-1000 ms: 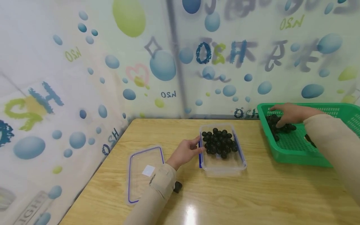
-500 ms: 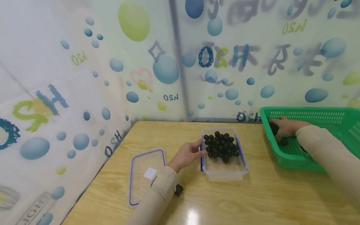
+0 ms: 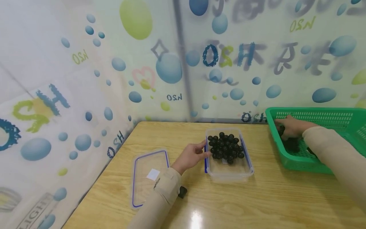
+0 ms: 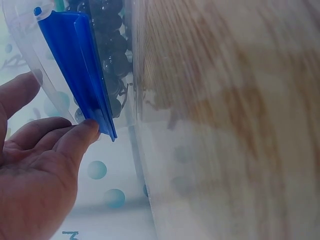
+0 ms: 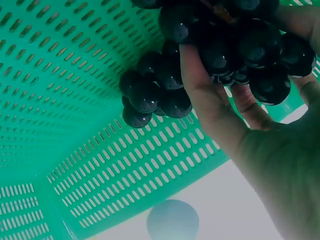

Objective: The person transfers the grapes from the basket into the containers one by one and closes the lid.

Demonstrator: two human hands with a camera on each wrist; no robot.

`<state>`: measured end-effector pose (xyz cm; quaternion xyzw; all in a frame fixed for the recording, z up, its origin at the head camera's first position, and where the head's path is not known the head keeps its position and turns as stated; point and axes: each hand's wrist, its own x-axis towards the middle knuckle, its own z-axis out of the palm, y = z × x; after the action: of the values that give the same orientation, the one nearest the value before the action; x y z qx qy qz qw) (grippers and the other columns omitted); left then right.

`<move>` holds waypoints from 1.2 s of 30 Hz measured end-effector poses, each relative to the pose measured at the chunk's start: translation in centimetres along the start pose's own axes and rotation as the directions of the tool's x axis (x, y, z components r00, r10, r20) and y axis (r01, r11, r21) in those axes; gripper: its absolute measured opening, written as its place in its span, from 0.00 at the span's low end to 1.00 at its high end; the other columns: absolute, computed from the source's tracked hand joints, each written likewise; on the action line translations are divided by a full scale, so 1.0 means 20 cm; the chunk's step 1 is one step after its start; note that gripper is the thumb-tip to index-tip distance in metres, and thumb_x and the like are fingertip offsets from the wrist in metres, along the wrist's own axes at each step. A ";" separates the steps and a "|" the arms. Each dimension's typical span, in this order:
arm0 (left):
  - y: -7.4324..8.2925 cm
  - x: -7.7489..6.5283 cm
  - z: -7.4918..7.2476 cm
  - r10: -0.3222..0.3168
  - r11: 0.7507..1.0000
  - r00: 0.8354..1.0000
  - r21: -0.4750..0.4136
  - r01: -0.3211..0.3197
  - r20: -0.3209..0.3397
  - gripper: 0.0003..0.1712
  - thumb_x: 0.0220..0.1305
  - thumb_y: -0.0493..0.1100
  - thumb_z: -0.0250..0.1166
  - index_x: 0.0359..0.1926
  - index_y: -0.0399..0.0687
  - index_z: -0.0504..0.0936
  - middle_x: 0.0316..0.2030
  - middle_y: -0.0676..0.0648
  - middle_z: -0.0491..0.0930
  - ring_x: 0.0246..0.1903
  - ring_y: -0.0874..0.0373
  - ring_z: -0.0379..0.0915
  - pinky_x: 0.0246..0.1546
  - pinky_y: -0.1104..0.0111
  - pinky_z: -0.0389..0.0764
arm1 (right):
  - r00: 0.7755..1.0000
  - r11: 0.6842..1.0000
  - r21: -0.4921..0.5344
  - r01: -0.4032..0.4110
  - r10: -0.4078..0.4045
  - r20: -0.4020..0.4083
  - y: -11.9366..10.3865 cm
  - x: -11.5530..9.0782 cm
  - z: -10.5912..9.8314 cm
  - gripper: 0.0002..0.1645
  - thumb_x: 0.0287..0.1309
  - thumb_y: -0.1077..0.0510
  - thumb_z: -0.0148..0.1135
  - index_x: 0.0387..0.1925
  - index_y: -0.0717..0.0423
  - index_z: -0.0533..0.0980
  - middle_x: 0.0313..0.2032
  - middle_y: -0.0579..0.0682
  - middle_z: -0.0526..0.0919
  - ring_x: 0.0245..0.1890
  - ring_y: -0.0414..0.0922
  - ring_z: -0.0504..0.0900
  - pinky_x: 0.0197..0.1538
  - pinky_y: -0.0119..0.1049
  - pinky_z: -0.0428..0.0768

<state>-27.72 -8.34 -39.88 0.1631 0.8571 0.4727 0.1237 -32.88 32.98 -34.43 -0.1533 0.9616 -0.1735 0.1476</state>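
Observation:
My left hand (image 3: pixel 192 157) rests at the left side of a clear plastic food container (image 3: pixel 228 173), its fingertips touching the rim and the blue side latch (image 4: pixel 80 65) that hangs down. A bunch of black grapes (image 3: pixel 226 149) lies inside that container. Over in the green basket (image 3: pixel 303 163), my right hand (image 3: pixel 293 127) grips another bunch of black grapes (image 5: pixel 260 45); the right wrist view shows thumb and fingers around it. Further grapes (image 5: pixel 150 92) hang just beyond the fingers, and whether they belong to the same bunch I cannot tell.
A clear lid (image 3: pixel 140 190) with a blue seal and a white label lies left of the container. Beside the left sleeve sits a small black object (image 3: pixel 182 192), partly hidden. A printed curtain (image 3: pixel 228 79) stands behind the wooden table (image 3: pixel 223 206).
My right hand has gone from lying spread over the grapes to gripping them deeper in the basket's left end. The left hand stays at the container. The head view has shifted slightly.

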 end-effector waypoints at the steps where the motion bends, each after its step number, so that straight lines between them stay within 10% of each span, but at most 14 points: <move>1: 0.00 0.00 0.00 -0.001 1.000 1.000 -0.002 0.001 0.000 0.34 0.69 0.50 0.64 0.72 0.49 0.64 0.70 0.52 0.62 0.64 0.47 0.66 0.58 0.59 0.74 | 1.000 1.000 -0.008 0.013 -0.013 -0.008 0.00 0.00 0.00 0.19 0.47 0.74 0.64 0.40 0.65 0.68 0.42 0.73 0.59 0.38 0.64 0.63 0.26 0.44 0.70; 21: -0.01 0.01 -0.01 0.015 1.000 1.000 -0.001 -0.015 0.016 0.34 0.70 0.49 0.63 0.73 0.50 0.63 0.71 0.52 0.61 0.65 0.46 0.64 0.59 0.60 0.74 | 0.954 0.982 -0.147 0.118 -0.153 -0.256 -0.04 -0.21 -0.20 0.15 0.58 0.66 0.65 0.35 0.56 0.65 0.38 0.55 0.64 0.32 0.50 0.64 0.32 0.44 0.63; 36: 0.01 -0.01 0.00 -0.007 1.000 1.000 0.008 0.007 0.003 0.34 0.70 0.49 0.63 0.73 0.51 0.63 0.70 0.48 0.62 0.64 0.45 0.65 0.58 0.57 0.74 | 0.839 0.949 -0.216 0.230 -0.305 -0.450 -0.42 -0.32 -0.30 0.21 0.58 0.68 0.62 0.54 0.58 0.75 0.51 0.57 0.69 0.44 0.54 0.70 0.39 0.51 0.70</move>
<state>-27.58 -8.29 -39.61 0.1612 0.8595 0.4684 0.1262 -26.96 29.39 -24.43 -0.2496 0.9474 -0.1505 -0.1322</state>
